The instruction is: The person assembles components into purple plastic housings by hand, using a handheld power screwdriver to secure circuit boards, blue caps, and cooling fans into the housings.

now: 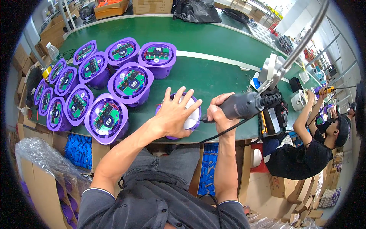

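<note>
My left hand [167,118] lies across a purple housing [172,136] at the table's near edge, fingers spread over its top and thumb by its near rim. Between the fingers a white inner part [193,119] shows; the palm hides the rest. In my right hand [222,114] is a dark electric screwdriver [241,106], held nearly level. Its tip points left, close to the housing's right side; whether it touches cannot be told. Several purple housings with green circuit boards, such as the nearest housing [106,119], stand to the left.
A green tabletop [213,72] carries the work. A metal arm [301,42] slants in from the upper right. Boxes of blue parts [79,150] sit below the table edge. At the right a co-worker [305,152] in black works with both hands. A bottle [52,50] stands far left.
</note>
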`<state>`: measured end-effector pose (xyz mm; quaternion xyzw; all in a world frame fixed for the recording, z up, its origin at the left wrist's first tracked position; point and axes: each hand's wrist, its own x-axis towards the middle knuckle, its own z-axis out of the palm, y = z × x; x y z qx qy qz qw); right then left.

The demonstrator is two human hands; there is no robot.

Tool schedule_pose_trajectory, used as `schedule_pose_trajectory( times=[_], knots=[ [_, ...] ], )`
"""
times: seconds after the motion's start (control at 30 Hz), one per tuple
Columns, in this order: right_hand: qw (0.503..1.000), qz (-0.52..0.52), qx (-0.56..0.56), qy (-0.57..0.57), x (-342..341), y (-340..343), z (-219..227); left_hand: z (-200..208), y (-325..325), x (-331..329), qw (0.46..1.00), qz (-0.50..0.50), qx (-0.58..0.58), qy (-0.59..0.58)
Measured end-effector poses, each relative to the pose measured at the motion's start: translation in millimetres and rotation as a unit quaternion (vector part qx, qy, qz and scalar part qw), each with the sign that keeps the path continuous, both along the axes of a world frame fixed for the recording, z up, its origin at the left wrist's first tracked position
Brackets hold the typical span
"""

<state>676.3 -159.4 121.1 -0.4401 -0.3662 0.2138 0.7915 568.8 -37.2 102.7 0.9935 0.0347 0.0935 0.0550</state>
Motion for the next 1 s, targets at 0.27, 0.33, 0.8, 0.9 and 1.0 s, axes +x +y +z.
schedule_pose_trajectory(
  times=[0.27, 0.33, 0.8, 0.9, 1.0],
  knots=[
    [0.997, -0.018, -0.074, -0.026, 6.4, 3.5, 5.9, -1.5, 1.0, -0.1, 1.0, -0.007, -0.02, -0.018],
    [0.996, -0.013, -0.078, -0.032, 6.4, 1.6, 4.2, -1.3, 0.3, 0.1, 0.999, -0.009, -0.021, -0.022],
    [0.994, -0.083, 0.013, -0.071, 15.5, -25.1, 35.8, 29.9, 16.0, 3.8, 0.99, -0.02, -0.097, -0.099],
    [0.991, -0.112, 0.006, -0.068, 15.2, -29.5, 36.7, 30.6, 32.2, 6.1, 0.978, -0.009, -0.2, -0.065],
    [0.988, -0.125, -0.004, -0.085, 17.3, -33.2, 29.9, 28.0, 45.9, 1.6, 0.966, -0.009, -0.254, -0.058]
  ],
)
